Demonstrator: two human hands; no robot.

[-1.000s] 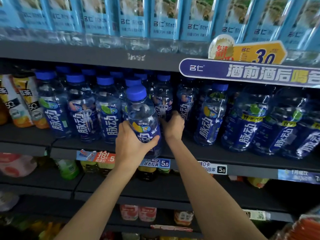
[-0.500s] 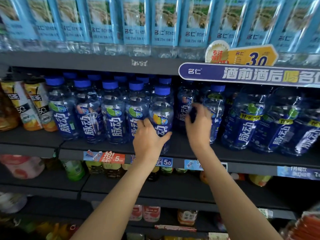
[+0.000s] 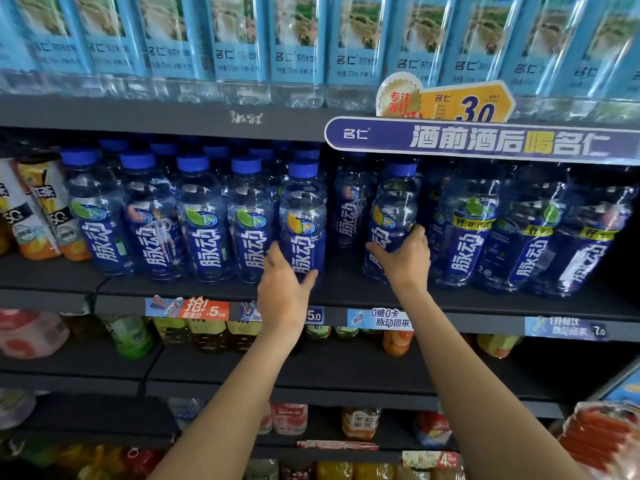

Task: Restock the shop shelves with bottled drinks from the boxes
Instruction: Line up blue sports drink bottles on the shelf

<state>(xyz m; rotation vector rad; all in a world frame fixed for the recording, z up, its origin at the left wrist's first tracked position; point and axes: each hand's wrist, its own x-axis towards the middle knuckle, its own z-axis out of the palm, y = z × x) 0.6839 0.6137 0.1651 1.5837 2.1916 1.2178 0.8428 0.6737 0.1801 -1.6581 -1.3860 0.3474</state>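
Note:
A row of blue-capped, blue-labelled drink bottles stands along the middle shelf (image 3: 349,289). My left hand (image 3: 284,293) wraps the base of the rightmost bottle in that row (image 3: 304,216), which stands upright on the shelf near its front edge. A gap of bare shelf lies to its right. My right hand (image 3: 406,260) grips the lower half of a second blue bottle (image 3: 396,206), thumb on the left and fingers round the right side. That bottle stands beside larger blue bottles (image 3: 467,233).
The shelf above carries pale blue water bottles (image 3: 239,46) and a purple sign (image 3: 485,140) overhanging its edge. Yellow-and-white juice bottles (image 3: 52,216) sit at the far left. Price tags (image 3: 204,308) line the shelf front. Lower shelves hold assorted drinks.
My left hand carried its bottle rightwards and back into the front row, where it now stands. My right hand moved right and closed on another bottle.

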